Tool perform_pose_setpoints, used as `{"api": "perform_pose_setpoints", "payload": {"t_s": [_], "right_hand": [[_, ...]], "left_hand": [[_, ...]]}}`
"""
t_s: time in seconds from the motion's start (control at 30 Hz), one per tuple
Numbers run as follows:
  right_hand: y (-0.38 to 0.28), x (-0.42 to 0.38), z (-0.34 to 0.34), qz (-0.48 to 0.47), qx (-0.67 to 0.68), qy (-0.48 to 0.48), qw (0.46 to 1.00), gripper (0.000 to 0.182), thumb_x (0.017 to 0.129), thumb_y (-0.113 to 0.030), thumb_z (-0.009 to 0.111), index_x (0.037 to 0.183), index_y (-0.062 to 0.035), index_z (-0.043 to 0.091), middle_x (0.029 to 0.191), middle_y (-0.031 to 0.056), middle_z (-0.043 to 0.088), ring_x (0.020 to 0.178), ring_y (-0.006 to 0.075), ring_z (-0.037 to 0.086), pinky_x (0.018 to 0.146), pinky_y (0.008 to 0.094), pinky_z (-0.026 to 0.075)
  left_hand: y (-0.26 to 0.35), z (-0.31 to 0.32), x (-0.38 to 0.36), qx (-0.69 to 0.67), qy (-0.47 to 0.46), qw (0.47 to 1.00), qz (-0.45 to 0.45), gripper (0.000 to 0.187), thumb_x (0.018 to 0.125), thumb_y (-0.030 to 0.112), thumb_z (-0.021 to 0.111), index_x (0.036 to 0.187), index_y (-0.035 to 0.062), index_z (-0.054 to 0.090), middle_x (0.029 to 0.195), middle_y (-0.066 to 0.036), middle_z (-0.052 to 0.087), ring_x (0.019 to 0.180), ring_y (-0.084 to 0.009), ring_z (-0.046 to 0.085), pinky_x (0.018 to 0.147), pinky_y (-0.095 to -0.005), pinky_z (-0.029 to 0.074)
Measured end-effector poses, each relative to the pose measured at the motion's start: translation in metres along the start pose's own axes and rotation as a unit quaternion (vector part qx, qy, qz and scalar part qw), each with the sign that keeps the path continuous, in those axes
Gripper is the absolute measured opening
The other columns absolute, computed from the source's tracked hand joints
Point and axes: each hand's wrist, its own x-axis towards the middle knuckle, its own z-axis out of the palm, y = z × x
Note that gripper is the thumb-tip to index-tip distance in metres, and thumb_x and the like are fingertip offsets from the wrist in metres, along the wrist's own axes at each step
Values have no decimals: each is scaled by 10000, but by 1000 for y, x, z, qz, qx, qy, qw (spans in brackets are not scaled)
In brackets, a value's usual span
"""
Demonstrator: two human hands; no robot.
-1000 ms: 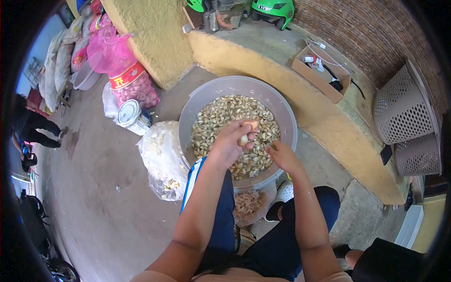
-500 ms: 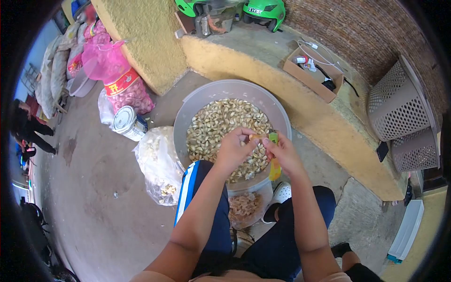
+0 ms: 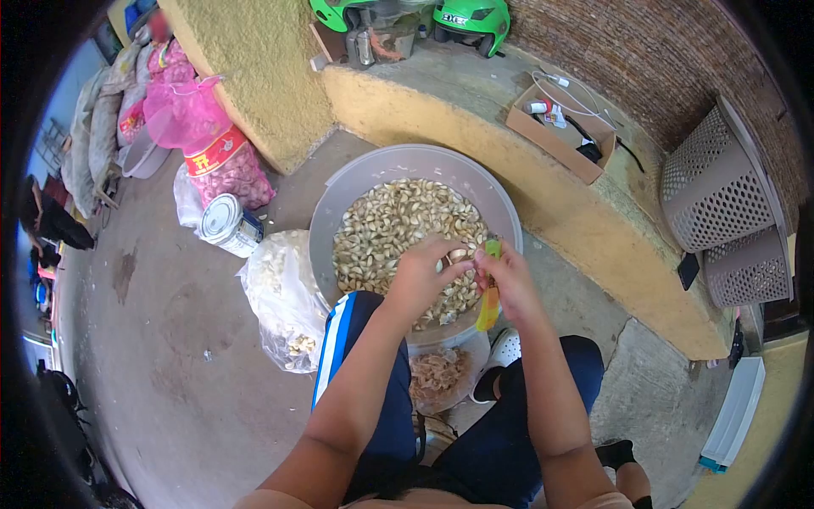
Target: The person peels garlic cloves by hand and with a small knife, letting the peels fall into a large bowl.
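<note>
My left hand [image 3: 421, 276] is over the tub, its thumb and index finger around a garlic clove [image 3: 458, 254]. Close beside it, my right hand [image 3: 509, 282] is closed on a yellow-green cutter knife [image 3: 489, 307], whose body hangs below the fingers; its blade cannot be made out. Beneath both hands stands a wide grey plastic tub [image 3: 356, 165] full of garlic cloves [image 3: 386, 225] in liquid. In front of it, between my legs, a clear container holds brownish peelings [image 3: 439, 377].
A clear plastic bag [image 3: 280, 293] with pale cloves leans by the tub's left side, near a paint can [image 3: 227, 222] and a pink mesh sack of garlic [image 3: 229, 170]. A concrete ledge [image 3: 543, 182] carries a cardboard box [image 3: 564, 140]. Another person [image 3: 59, 220] is far left.
My left fingers have shifted slightly around the clove, and it looks paler now. The cutter knife in my right hand has turned a little. At far left, the other person has changed posture.
</note>
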Motion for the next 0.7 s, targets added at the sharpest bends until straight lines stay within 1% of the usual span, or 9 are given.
{"api": "perform_pose_setpoints", "payload": {"t_s": [0.1, 0.17, 0.27, 0.3, 0.37, 0.47, 0.57, 0.67, 0.7], "right_hand": [[-2, -4, -2, -27, -64, -21, 997, 211, 766, -186, 617, 880, -39, 519, 642, 4, 508, 500, 63, 454, 449, 216, 382], [-5, -7, 0, -32, -87, -8, 996, 241, 745, -181, 640, 896, -26, 534, 657, 9, 526, 510, 58, 458, 448, 216, 381], [2, -6, 0, -121, -229, 46, 965, 231, 726, -179, 655, 863, -15, 567, 644, 10, 541, 504, 51, 458, 433, 203, 370], [4, -6, 0, -110, -232, 57, 965, 217, 725, -177, 655, 841, -13, 573, 633, 10, 541, 500, 50, 459, 426, 203, 365], [7, -6, -2, -89, -238, 78, 964, 193, 723, -174, 654, 796, -9, 584, 609, 8, 542, 491, 48, 459, 413, 201, 356], [-2, -8, -1, -21, -88, 73, 993, 204, 732, -191, 648, 780, -1, 588, 580, 9, 534, 471, 48, 450, 400, 210, 342], [-4, -7, -2, -12, -66, 66, 996, 198, 740, -190, 640, 751, 0, 587, 582, 11, 535, 444, 50, 430, 388, 215, 326], [-2, -6, 2, -31, -156, 111, 981, 206, 743, -189, 637, 717, 8, 581, 566, 14, 519, 442, 70, 424, 403, 238, 332], [2, -4, 2, -65, -183, 131, 972, 212, 742, -186, 635, 701, 13, 572, 556, 28, 513, 446, 83, 428, 412, 253, 339]], "left_hand": [[-10, 3, -1, 62, -4, 996, 59, 261, 677, 165, 669, 898, 55, 585, 766, -99, 545, 652, -232, 551, 606, -306, 447], [-7, 3, -3, 73, -9, 995, 61, 249, 668, 171, 667, 869, 56, 574, 773, -96, 547, 673, -250, 557, 607, -318, 451], [-8, 7, -5, 111, 15, 992, 65, 246, 647, 161, 683, 843, 59, 573, 774, -87, 552, 668, -235, 565, 607, -315, 460], [-9, 8, -5, 127, 28, 989, 68, 248, 639, 154, 691, 837, 61, 575, 772, -83, 554, 661, -223, 568, 607, -311, 463], [-6, 8, -5, 132, 22, 989, 63, 252, 647, 161, 673, 850, 66, 556, 794, -88, 544, 695, -253, 566, 606, -334, 463], [-5, 10, -6, 150, 8, 986, 75, 245, 659, 158, 655, 856, 71, 540, 806, -88, 531, 705, -270, 563, 597, -350, 462], [-6, 12, -6, 162, 8, 983, 84, 216, 669, 140, 640, 841, 72, 529, 793, -87, 515, 685, -274, 558, 581, -358, 461], [-3, 17, -7, 174, 24, 981, 84, 204, 649, 102, 645, 807, 65, 522, 764, -89, 509, 665, -273, 551, 567, -354, 457], [-2, 17, -7, 179, 31, 980, 84, 206, 637, 87, 650, 794, 61, 520, 753, -91, 509, 659, -272, 549, 562, -351, 455]]}}
